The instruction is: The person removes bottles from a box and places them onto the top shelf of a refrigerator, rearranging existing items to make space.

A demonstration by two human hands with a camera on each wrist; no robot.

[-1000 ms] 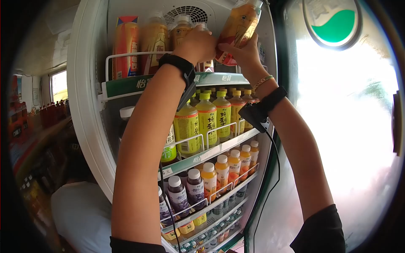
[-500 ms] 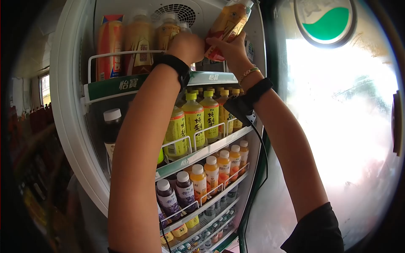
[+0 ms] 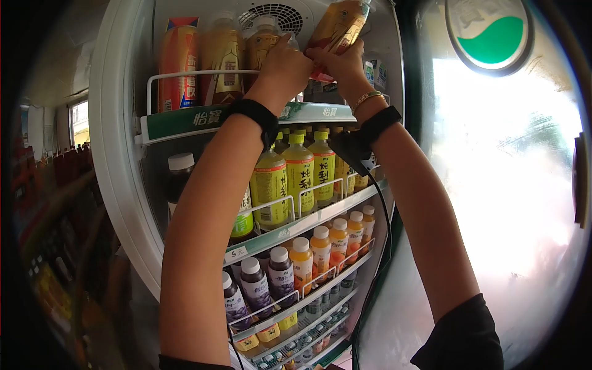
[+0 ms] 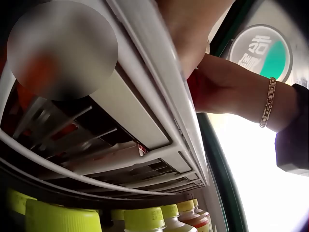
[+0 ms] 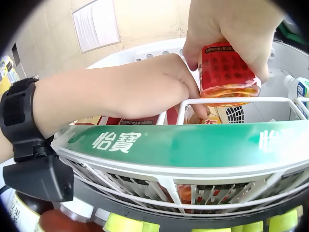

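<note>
In the head view, my right hand (image 3: 345, 66) grips a bottle of amber drink (image 3: 339, 28) with a red and yellow label. The bottle leans to the right above the top shelf; its red lower end (image 5: 227, 67) shows over the wire rail in the right wrist view. Beside it my left hand (image 3: 285, 69) reaches over the rail, fingers curled round a clear-capped bottle (image 3: 293, 42) that the hand mostly hides. Further left on this shelf stand similar amber bottles (image 3: 222, 58) and a red and orange one (image 3: 179, 61).
A white wire rail (image 5: 251, 100) and a green shelf strip (image 5: 203, 145) edge the top shelf. Below are yellow-capped bottles (image 3: 300, 169), then white-capped juices (image 3: 320, 246). The fridge door (image 3: 493, 185) stands ajar on the right. Cables hang from both wrists.
My right hand and its bottle have shifted slightly left, closer to my left hand. The left hand stays at the same spot on the top shelf. The head view has swayed slightly.
</note>
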